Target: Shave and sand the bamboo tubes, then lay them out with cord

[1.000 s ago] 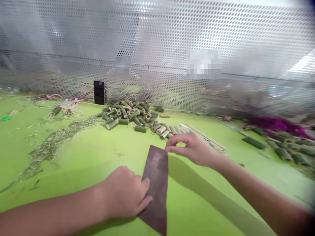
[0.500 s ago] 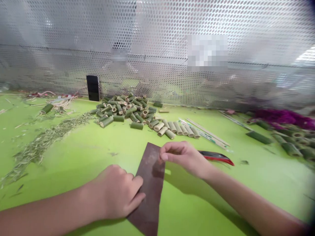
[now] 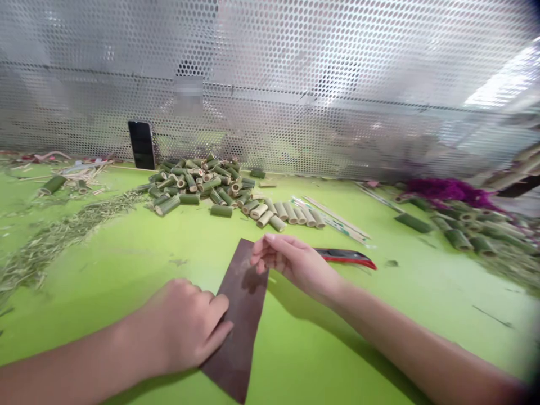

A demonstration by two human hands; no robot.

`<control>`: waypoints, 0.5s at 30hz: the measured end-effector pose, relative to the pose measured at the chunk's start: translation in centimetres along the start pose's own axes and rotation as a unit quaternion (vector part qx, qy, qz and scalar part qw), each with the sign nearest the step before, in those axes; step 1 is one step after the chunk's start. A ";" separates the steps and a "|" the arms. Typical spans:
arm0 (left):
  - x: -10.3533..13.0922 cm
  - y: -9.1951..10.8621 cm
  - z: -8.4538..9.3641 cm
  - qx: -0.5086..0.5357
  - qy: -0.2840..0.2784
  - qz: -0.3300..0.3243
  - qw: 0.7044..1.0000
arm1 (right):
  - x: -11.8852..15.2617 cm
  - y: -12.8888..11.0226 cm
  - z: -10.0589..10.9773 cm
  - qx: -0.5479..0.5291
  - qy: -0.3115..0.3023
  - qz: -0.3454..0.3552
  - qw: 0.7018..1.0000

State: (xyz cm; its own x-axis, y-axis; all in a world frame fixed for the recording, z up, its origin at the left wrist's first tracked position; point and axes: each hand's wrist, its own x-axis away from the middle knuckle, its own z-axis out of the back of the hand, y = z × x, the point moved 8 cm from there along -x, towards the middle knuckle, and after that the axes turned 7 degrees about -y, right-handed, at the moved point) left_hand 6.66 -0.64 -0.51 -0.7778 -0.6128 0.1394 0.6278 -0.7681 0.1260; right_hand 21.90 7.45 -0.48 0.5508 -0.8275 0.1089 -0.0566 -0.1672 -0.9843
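A dark brown strip that looks like sandpaper (image 3: 241,315) lies at a slant on the green table. My left hand (image 3: 185,320) is closed on its left edge, with thumb and forefinger gripping it. Above the strip's far end hovers my right hand (image 3: 291,261), fingers loosely curled and apart from the thumb, and I see nothing in it. Its shadow falls on the strip. Just behind the right hand lies a black and red folding-type tool handle (image 3: 348,257), partly hidden by that hand.
A heap of short green bamboo pieces (image 3: 211,181) lies beyond, beside a row of pale peeled pieces (image 3: 299,215). A phone (image 3: 142,145) leans on the perforated metal wall (image 3: 270,84). Shavings (image 3: 80,228) spread at left. Wooden sticks (image 3: 337,218), bamboo and purple fibre (image 3: 451,192) lie right.
My right hand has turned, its thumb lifting and its fingers loosening above the strip. The left hand keeps its grip. The whole view has shifted, with things now further left.
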 end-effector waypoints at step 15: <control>0.4 -1.0 1.1 -0.064 0.023 0.102 0.992 | 0.6 -2.1 0.1 0.152 0.018 0.009 0.988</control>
State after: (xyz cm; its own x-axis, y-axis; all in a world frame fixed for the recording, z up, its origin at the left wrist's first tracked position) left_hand 5.74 0.06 0.47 -0.6375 -0.7634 0.1039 0.7656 -0.6428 -0.0256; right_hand 22.42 7.33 1.64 0.5220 -0.8482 0.0902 0.1896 0.0123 -0.9818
